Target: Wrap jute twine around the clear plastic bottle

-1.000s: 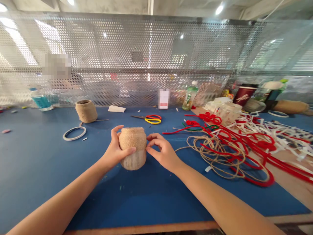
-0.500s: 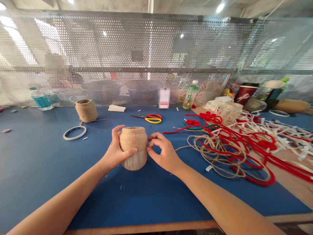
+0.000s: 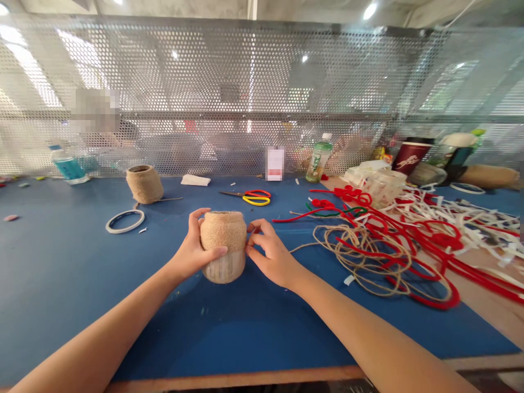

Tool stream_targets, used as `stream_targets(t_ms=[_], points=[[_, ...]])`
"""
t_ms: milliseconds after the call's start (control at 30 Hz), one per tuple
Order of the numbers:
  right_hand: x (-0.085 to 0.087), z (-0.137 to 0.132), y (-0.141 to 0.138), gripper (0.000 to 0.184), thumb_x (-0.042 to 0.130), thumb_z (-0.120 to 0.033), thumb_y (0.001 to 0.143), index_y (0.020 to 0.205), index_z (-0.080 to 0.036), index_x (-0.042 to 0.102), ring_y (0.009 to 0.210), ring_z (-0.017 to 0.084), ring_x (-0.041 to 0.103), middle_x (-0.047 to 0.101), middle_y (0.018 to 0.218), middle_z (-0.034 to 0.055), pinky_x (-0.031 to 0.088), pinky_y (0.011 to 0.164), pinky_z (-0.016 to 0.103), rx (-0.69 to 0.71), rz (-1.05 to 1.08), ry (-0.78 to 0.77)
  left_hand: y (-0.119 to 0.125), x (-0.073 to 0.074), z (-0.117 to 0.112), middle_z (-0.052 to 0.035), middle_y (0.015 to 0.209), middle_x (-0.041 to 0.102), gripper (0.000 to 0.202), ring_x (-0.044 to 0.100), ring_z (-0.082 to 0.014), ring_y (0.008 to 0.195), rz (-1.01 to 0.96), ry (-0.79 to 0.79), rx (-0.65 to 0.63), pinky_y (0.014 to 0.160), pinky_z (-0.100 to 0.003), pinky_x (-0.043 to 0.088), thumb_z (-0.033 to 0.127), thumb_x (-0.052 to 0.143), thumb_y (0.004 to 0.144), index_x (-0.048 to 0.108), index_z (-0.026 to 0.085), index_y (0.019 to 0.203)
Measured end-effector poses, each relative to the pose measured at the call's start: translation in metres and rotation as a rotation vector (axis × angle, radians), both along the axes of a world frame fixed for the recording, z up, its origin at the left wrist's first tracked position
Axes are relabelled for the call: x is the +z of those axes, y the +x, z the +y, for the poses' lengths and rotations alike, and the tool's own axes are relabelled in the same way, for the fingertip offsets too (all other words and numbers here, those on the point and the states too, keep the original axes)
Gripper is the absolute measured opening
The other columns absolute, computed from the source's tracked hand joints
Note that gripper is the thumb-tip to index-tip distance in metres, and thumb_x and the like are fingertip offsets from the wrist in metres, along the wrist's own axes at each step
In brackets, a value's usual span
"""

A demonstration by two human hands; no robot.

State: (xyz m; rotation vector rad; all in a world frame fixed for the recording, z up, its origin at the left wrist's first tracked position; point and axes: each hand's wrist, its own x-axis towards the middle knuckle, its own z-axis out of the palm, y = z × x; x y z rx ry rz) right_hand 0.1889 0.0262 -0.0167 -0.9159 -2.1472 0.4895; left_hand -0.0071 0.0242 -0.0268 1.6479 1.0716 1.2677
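Note:
A small jar (image 3: 223,245) stands on the blue table (image 3: 61,273), its upper half wrapped in jute twine and its lower half bare. My left hand (image 3: 192,252) grips the jar's left side, thumb across the front. My right hand (image 3: 270,254) is at the jar's right side, fingers curled and pinched against the twine wrap. A loose tangle of jute twine (image 3: 368,262) lies to the right, and a strand runs from it toward my right hand.
A twine-wrapped jar (image 3: 144,184) and a tape ring (image 3: 125,221) lie at the back left. Scissors (image 3: 250,197) with red and yellow handles sit behind the jar. Red pipe cleaners (image 3: 409,240), white paper strips, cups and bottles crowd the right. A perforated metal screen (image 3: 245,98) closes the far edge.
My right hand's fingers have curled in closer against the jar's side. The jar and my left hand have barely shifted.

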Motion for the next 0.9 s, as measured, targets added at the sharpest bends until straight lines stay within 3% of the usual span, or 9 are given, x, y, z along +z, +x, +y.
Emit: stream_targets(t_ms=[167,400,567,733,900], points=[[0.003,-0.001,0.001,0.015,0.05,-0.009,0.075,0.062,-0.016,0.051,0.089,0.018,0.046,0.043,0.091,0.006,0.041,0.087,0.041,-0.022,-0.023,0.068,0.001,0.001,-0.001,-0.0059,0.109,0.044,0.077,0.049,-0.0234,0.1,0.003,0.042,-0.009,0.09,-0.045,0.039,0.037,0.07,0.057,0.021,0.026,0.116],[0.001,0.007,0.002,0.014,0.057,-0.013,0.072,0.059,-0.016,0.055,0.076,0.012,0.051,0.047,0.082,0.0016,0.044,0.076,0.031,-0.012,0.119,-0.29,-0.001,-0.001,-0.001,-0.0039,0.103,0.044,0.078,0.05,-0.0221,0.096,0.024,0.042,0.026,0.087,-0.044,0.04,0.039,0.07,0.057,0.023,0.026,0.118],[-0.004,0.012,0.005,0.011,0.063,-0.019,0.07,0.061,-0.015,0.058,0.075,0.012,0.052,0.051,0.084,0.0022,0.044,0.071,0.029,-0.044,0.135,-0.394,-0.002,-0.002,-0.001,-0.0047,0.106,0.044,0.079,0.051,-0.0229,0.098,0.02,0.066,-0.014,0.087,-0.043,0.041,0.039,0.071,0.057,0.022,0.027,0.118],[-0.005,0.016,0.007,0.012,0.068,-0.015,0.065,0.064,-0.015,0.055,0.073,0.011,0.051,0.05,0.078,0.0001,0.046,0.068,0.028,-0.023,0.153,-0.416,-0.002,-0.002,-0.002,-0.0058,0.108,0.044,0.083,0.049,-0.0236,0.1,0.033,0.104,-0.075,0.089,-0.043,0.04,0.037,0.072,0.056,0.02,0.028,0.12],[-0.004,0.02,0.011,0.017,0.071,-0.011,0.062,0.064,-0.015,0.054,0.08,0.01,0.052,0.047,0.09,0.0,0.047,0.073,0.026,0.084,0.153,-0.356,-0.002,-0.001,-0.003,-0.0077,0.111,0.045,0.089,0.048,-0.0241,0.101,0.063,0.129,-0.12,0.091,-0.044,0.038,0.036,0.072,0.055,0.016,0.026,0.124]])
